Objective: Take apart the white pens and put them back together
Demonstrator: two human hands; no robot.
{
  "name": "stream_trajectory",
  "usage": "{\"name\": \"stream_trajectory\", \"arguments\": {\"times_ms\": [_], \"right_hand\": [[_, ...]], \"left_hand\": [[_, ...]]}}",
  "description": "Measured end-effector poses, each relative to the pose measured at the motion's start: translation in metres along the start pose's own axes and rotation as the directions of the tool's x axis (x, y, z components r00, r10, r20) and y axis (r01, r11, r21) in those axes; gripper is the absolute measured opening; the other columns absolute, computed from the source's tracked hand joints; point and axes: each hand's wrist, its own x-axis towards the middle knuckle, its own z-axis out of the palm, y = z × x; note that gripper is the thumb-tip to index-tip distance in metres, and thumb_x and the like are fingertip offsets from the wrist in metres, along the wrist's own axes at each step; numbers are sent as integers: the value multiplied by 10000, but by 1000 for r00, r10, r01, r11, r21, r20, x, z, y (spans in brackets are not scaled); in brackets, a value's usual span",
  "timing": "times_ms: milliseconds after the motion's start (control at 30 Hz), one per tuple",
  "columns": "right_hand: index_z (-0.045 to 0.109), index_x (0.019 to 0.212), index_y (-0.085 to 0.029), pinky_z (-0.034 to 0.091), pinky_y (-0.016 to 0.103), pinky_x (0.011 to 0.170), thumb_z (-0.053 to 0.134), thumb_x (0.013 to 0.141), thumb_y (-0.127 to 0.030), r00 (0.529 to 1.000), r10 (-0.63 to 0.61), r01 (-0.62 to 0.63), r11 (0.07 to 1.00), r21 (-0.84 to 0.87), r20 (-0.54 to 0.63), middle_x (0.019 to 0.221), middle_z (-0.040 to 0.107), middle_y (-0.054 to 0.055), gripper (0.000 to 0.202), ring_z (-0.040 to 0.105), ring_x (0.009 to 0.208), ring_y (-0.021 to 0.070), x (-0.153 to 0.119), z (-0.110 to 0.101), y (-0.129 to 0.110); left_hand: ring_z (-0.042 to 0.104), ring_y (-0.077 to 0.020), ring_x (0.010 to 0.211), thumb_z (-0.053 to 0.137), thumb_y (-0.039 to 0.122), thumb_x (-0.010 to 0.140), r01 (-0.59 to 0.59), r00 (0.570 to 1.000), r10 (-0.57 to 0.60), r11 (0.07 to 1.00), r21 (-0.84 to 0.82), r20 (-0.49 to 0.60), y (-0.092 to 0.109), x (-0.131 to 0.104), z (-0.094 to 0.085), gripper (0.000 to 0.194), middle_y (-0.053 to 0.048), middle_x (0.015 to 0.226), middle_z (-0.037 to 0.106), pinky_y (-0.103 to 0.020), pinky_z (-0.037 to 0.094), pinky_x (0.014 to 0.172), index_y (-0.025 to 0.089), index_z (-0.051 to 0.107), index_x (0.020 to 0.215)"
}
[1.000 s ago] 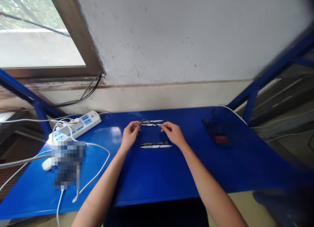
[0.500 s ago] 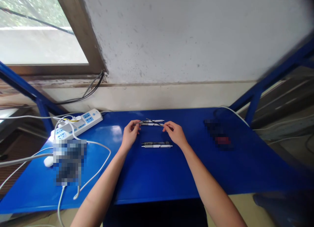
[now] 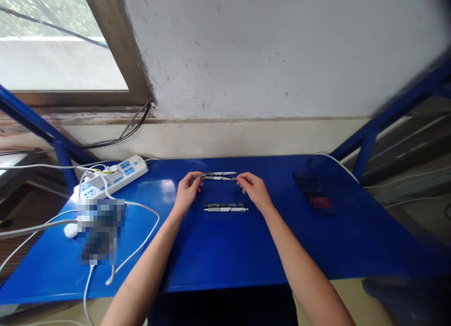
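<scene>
Two white pens (image 3: 221, 175) lie side by side toward the back of the blue table, between my hands. My left hand (image 3: 189, 187) is pinched at their left ends on a thin grey item, too small to make out. At the right ends, my right hand (image 3: 252, 187) has its fingertips together; what they hold is too small to tell. Nearer to me, a dark pen (image 3: 221, 205) and a white pen (image 3: 226, 210) lie parallel, close together.
A white power strip (image 3: 123, 175) with plugs and white cables (image 3: 148, 236) lies on the left of the blue table (image 3: 225, 255). Blurred-out items stand below it. A dark and red blurred item (image 3: 320, 202) lies at the right. Blue frame bars flank the table.
The thin dark stick that slanted between my hands no longer shows there. My right hand has shifted slightly to the right. My left hand has hardly moved.
</scene>
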Motion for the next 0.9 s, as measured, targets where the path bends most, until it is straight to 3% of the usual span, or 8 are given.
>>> {"name": "stream_trajectory", "arguments": {"times_ms": [133,233,400,500,600,700,800,900], "right_hand": [[661,807,-203,426,257,541,719,712,-375,997,70,-60,951,303,-22,698,650,3,205,541,559,119,3,-1,-1],[673,808,-192,428,259,531,732,706,-384,997,79,-66,937,343,-25,714,663,21,225,543,559,121,2,-1,-4],[649,706,-184,361,241,459,659,782,-468,997,10,-1,992,125,-71,626,621,12,294,502,507,117,-3,0,-9],[605,614,-188,372,245,492,602,825,-493,996,-74,70,995,-76,-52,546,575,-2,371,504,503,125,-8,4,-13],[558,540,-194,371,251,516,546,861,-502,986,-161,164,955,-248,32,496,535,-8,445,498,491,130,-13,10,-16],[577,595,-197,373,252,522,506,883,-500,979,-178,199,942,-269,101,539,560,-2,424,511,512,140,-13,12,-16],[610,729,-199,392,262,555,488,891,-487,978,-208,203,926,-318,21,623,591,9,352,522,564,157,-10,7,-12],[589,753,-200,415,300,654,508,873,-447,948,-295,185,817,-546,-119,675,583,31,286,520,650,185,-5,-1,-1]], "left_hand": [[520,-111,601,593,447,817,19,997,-20,1000,18,72,6,-2,1,323,-12,707,609,-227,417,563,161,672,944],[497,-110,561,560,499,833,14,994,-19,999,48,108,8,-3,2,364,-2,605,571,-229,388,553,156,658,758],[365,-89,434,462,565,872,52,993,-73,976,209,97,9,-4,0,518,23,449,444,-240,268,469,150,648,623],[356,-82,429,472,562,868,35,983,-80,964,263,163,11,-7,2,525,27,445,429,-237,253,463,144,641,600],[434,-88,492,549,516,841,-9,960,-48,980,201,276,13,-10,6,419,22,523,505,-223,317,502,148,629,659],[523,-108,575,618,473,803,31,946,-53,997,74,320,12,-10,9,314,0,652,598,-223,389,543,160,634,818],[557,-118,609,657,446,773,75,964,-66,997,-25,257,9,-8,9,313,-17,727,622,-229,419,545,165,625,907],[559,-112,611,683,414,751,94,982,-78,992,-83,174,8,-6,7,303,-17,742,621,-227,428,550,164,613,906]]}}
